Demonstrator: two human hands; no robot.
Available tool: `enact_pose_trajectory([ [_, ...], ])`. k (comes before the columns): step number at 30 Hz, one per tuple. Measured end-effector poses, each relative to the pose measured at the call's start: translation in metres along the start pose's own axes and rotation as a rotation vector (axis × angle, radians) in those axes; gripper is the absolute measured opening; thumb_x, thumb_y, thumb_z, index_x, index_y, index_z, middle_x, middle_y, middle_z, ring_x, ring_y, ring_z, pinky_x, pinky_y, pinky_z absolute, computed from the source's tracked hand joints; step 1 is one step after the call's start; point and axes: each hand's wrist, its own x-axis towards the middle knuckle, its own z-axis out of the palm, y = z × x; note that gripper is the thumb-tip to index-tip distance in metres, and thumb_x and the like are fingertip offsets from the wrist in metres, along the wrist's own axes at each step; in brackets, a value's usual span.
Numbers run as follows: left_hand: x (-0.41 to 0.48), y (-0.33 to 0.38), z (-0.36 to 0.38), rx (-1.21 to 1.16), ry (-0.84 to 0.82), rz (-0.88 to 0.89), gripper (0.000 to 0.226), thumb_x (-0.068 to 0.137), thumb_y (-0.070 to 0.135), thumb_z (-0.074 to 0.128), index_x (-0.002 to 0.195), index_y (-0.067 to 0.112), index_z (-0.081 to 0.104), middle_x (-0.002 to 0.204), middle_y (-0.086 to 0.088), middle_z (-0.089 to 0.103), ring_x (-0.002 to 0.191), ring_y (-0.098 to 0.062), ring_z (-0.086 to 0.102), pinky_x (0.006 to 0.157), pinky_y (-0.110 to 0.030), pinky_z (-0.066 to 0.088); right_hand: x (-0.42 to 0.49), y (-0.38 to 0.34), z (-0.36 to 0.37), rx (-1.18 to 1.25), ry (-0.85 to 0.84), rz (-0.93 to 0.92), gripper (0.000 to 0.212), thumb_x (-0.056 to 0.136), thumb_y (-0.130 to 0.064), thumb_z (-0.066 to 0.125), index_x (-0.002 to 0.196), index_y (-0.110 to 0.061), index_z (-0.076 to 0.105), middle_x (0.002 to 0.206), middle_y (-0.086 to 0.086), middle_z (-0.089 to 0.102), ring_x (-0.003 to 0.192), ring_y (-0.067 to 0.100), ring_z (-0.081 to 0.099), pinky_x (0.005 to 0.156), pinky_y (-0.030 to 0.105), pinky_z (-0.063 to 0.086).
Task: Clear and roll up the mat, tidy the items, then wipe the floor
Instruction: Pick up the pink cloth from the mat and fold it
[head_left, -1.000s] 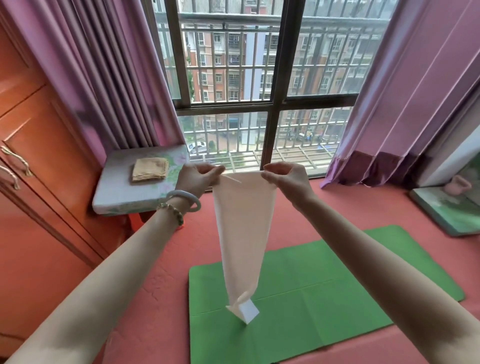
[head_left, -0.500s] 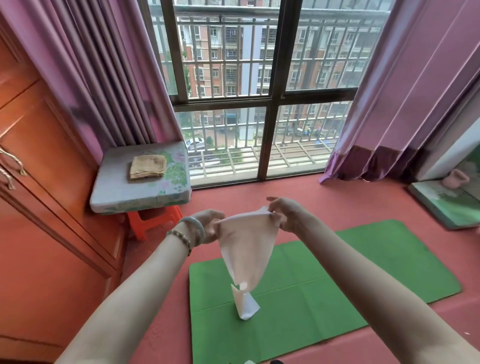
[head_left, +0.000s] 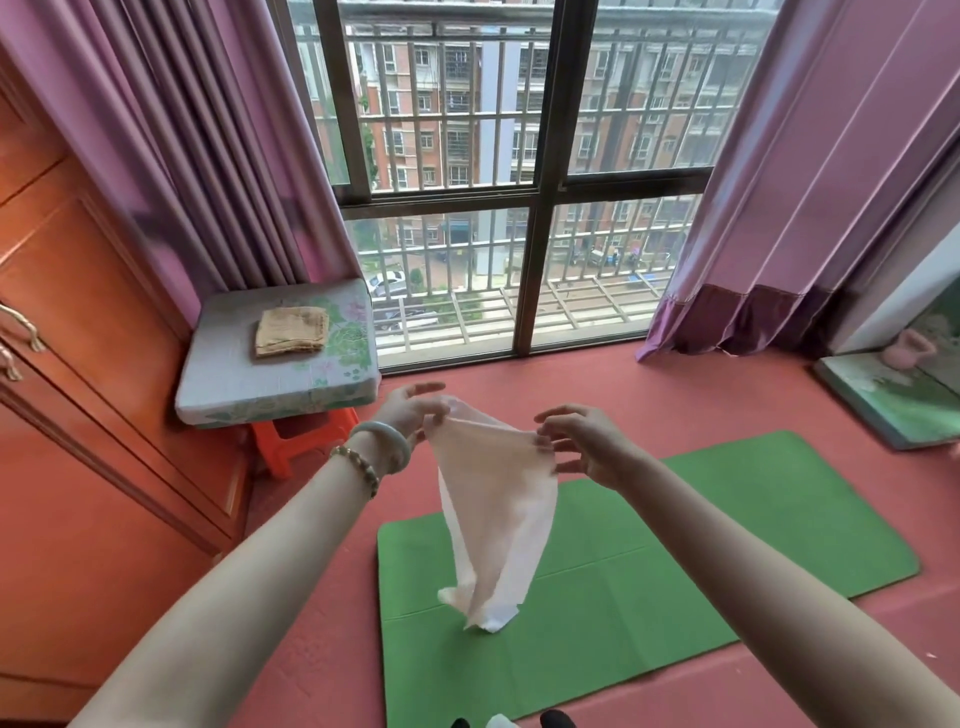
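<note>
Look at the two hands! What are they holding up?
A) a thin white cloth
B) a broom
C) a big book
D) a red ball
A: the left hand and the right hand each pinch a top corner of a thin white cloth, which hangs down in front of the green mat.
</note>
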Motion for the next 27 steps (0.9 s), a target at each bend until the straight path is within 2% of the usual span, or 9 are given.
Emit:
enact_pose_trajectory([
  [2, -0.005, 0.008, 0.002, 0.01, -0.052, 0.078, 0.036, 0.078, -0.011, 0.061, 0.107, 0.01, 0.059, 0.105, -0.012, 0.061, 0.089, -0.022, 0.059, 0.077, -0.032, 0.054, 0.0, 0.005, -0.006, 0.043, 0.035, -0.008, 0.013, 0.082, 0.0, 0.059, 0.09, -0.01, 0.062, 0.08, 0.008, 0.065, 0.076, 0.02, 0.059, 0.075, 0.034, 0.046],
  [4, -0.011, 0.016, 0.004, 0.037, -0.105, 0.137, 0.035, 0.079, -0.012, 0.06, 0.105, 0.011, 0.06, 0.1, -0.009, 0.062, 0.085, -0.021, 0.06, 0.069, -0.028, 0.057, 0.0, 0.006, -0.008, 0.166, 0.023, -0.005, 0.014, 0.081, 0.003, 0.061, 0.093, -0.005, 0.061, 0.083, 0.012, 0.064, 0.075, 0.023, 0.061, 0.078, 0.034, 0.051],
  [6, -0.017, 0.025, 0.007, 0.097, -0.142, 0.204, 0.035, 0.078, -0.011, 0.061, 0.105, 0.011, 0.061, 0.097, -0.007, 0.064, 0.079, -0.017, 0.061, 0.061, -0.023, 0.056, 0.0, 0.003, -0.007, 0.286, -0.003, 0.046, 0.012, 0.083, 0.0, 0.06, 0.094, -0.004, 0.06, 0.084, 0.016, 0.062, 0.074, 0.026, 0.061, 0.069, 0.034, 0.057],
  [9, -0.025, 0.036, 0.008, 0.22, -0.172, 0.295, 0.037, 0.076, -0.009, 0.067, 0.103, 0.017, 0.063, 0.095, -0.006, 0.065, 0.079, -0.016, 0.061, 0.066, -0.023, 0.053, -0.004, -0.003, -0.002, 0.237, -0.062, 0.158, 0.01, 0.087, -0.01, 0.059, 0.096, -0.007, 0.057, 0.089, 0.019, 0.059, 0.076, 0.029, 0.062, 0.06, 0.036, 0.059],
  [12, -0.03, 0.045, 0.006, 0.308, -0.188, 0.372, 0.041, 0.073, -0.009, 0.07, 0.104, 0.017, 0.064, 0.1, -0.011, 0.065, 0.083, -0.018, 0.06, 0.067, -0.025, 0.052, -0.005, -0.008, 0.004, 0.12, -0.11, 0.161, 0.037, 0.086, -0.018, 0.064, 0.119, -0.009, 0.05, 0.097, 0.02, 0.06, 0.084, 0.031, 0.064, 0.071, 0.045, 0.058],
  [15, -0.038, 0.049, 0.005, 0.327, -0.17, 0.42, 0.042, 0.072, -0.009, 0.071, 0.107, 0.014, 0.064, 0.099, -0.008, 0.067, 0.08, -0.014, 0.062, 0.067, -0.022, 0.054, 0.001, -0.015, 0.009, 0.076, -0.097, 0.076, 0.069, 0.082, -0.024, 0.07, 0.138, -0.019, 0.031, 0.106, 0.02, 0.057, 0.093, 0.033, 0.062, 0.078, 0.045, 0.056],
  [17, -0.042, 0.05, 0.004, 0.322, -0.163, 0.442, 0.041, 0.073, -0.007, 0.071, 0.109, 0.011, 0.064, 0.096, -0.004, 0.068, 0.078, -0.011, 0.062, 0.068, -0.021, 0.054, 0.005, -0.021, 0.014, 0.072, -0.107, 0.037, 0.076, 0.081, -0.023, 0.071, 0.142, -0.024, 0.026, 0.113, 0.022, 0.055, 0.1, 0.034, 0.06, 0.082, 0.043, 0.053],
  [22, -0.046, 0.048, -0.007, 0.333, -0.136, 0.476, 0.034, 0.075, -0.003, 0.071, 0.104, 0.014, 0.067, 0.094, -0.004, 0.069, 0.084, -0.011, 0.064, 0.077, -0.022, 0.054, 0.011, -0.037, 0.034, 0.108, -0.212, -0.033, 0.056, 0.081, -0.005, 0.068, 0.125, -0.028, 0.043, 0.102, 0.011, 0.06, 0.089, 0.025, 0.058, 0.079, 0.038, 0.052],
  [27, -0.047, 0.049, -0.023, 0.307, -0.017, 0.517, 0.034, 0.074, -0.001, 0.072, 0.105, 0.013, 0.068, 0.096, -0.003, 0.071, 0.089, -0.009, 0.066, 0.088, -0.025, 0.052, 0.011, -0.058, 0.037, -0.142, 0.018, -0.274, 0.011, 0.078, -0.005, 0.068, 0.088, -0.009, 0.066, 0.073, 0.006, 0.061, 0.067, 0.016, 0.056, 0.065, 0.026, 0.046],
])
